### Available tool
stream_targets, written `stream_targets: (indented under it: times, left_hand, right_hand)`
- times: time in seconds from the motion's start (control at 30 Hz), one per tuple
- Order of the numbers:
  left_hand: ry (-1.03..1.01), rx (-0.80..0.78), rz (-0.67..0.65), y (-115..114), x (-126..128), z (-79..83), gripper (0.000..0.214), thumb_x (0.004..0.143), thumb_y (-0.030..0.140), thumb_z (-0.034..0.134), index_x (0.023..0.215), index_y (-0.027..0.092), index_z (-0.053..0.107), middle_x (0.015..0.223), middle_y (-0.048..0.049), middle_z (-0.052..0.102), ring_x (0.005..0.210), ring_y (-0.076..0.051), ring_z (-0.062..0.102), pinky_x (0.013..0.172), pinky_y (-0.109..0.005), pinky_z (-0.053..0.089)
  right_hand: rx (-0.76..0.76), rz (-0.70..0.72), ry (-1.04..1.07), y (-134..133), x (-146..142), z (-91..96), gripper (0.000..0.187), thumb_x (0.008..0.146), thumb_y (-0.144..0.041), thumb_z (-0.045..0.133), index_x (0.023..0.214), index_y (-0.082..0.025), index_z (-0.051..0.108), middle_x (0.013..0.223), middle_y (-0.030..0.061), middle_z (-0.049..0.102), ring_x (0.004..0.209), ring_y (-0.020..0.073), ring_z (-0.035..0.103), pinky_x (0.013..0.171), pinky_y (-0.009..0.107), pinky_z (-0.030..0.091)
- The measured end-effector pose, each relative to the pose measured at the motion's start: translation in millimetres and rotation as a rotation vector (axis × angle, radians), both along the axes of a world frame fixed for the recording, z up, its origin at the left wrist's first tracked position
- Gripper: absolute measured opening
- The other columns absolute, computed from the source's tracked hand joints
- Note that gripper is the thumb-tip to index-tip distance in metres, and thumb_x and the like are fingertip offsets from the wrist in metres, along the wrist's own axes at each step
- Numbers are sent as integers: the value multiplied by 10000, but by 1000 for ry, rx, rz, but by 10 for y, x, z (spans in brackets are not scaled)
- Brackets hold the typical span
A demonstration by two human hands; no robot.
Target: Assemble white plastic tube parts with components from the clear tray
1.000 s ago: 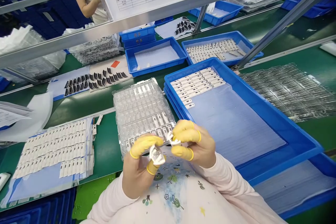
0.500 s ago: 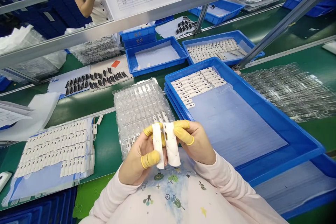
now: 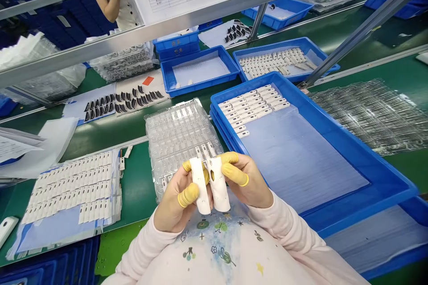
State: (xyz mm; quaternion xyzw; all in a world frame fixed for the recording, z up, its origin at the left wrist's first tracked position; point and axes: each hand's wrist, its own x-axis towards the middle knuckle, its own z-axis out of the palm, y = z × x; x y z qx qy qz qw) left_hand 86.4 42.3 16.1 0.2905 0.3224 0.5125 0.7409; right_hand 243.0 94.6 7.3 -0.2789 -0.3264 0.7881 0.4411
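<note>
Left hand [image 3: 175, 200] grips the left white strip [image 3: 200, 185], right hand [image 3: 247, 180] the right white strip [image 3: 219, 185]; both stand upright, faces turned toward the wearer for viewing, just above a clear blister tray [image 3: 177, 131] on the green surface [image 3: 135, 196].

Blister tray [image 3: 177, 129] sits on the workbench [image 3: 135, 191] between a parts sheet [image 3: 70, 187], left, and stacked totes [image 3: 347, 136], right; another tote [image 3: 200, 85] stands behind.
</note>
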Motion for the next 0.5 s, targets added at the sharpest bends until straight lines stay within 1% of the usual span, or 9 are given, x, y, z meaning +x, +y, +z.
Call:
stream_targets:
  times: [0.07, 0.13, 0.2, 0.27, 0.4, 0.5]
  left_hand:
    - [17, 24, 22, -10, 3, -35, 428, 789, 465, 780, 1058, 204, 575, 626, 35, 605, 501, -107, 526, 543, -249, 412]
    - [34, 31, 46, -21, 7, -68, 414, 778, 456, 791, 1023, 209, 567, 686, 26, 625, 542, -117, 563, 559, -251, 434]
    - [43, 27, 66, -29, 11, -79, 399, 766, 437, 807, 988, 212, 563, 780, 7, 659, 595, -121, 592, 581, -248, 450]
    - [40, 26, 88, -33, 12, -60, 376, 765, 411, 818, 955, 215, 559, 827, 4, 672, 627, -117, 603, 588, -236, 453]
    - [119, 23, 136, -28, 2, 15, 342, 771, 396, 821, 883, 205, 561, 775, 6, 661, 684, -136, 630, 616, -240, 481]
    - [143, 26, 128, -20, -6, 43, 356, 767, 411, 820, 873, 203, 551, 769, -3, 665, 665, -141, 633, 591, -242, 487]
  right_hand:
    - [-14, 16, 58, -3, -10, -3, 358, 665, -454, 878, 725, -171, 667, 629, -7, 677, 513, 117, 597, 496, 234, 498]
    - [-37, 81, 121, -2, -18, -10, 373, 648, -428, 889, 731, -172, 632, 624, -25, 649, 533, 102, 572, 519, 215, 469]
    - [-69, 157, 170, 3, -25, -26, 395, 635, -414, 895, 749, -172, 605, 645, -27, 644, 551, 99, 571, 537, 209, 454]
    - [-99, 201, 199, 10, -31, -48, 410, 626, -404, 896, 760, -171, 587, 671, -22, 651, 570, 103, 588, 554, 209, 451]
    - [-108, 199, 244, 18, -44, -90, 407, 636, -395, 881, 761, -175, 561, 665, -17, 658, 561, 109, 599, 545, 207, 440]
    - [-82, 202, 252, 10, -58, -109, 391, 670, -415, 849, 781, -187, 551, 618, -24, 645, 536, 122, 599, 543, 223, 446]
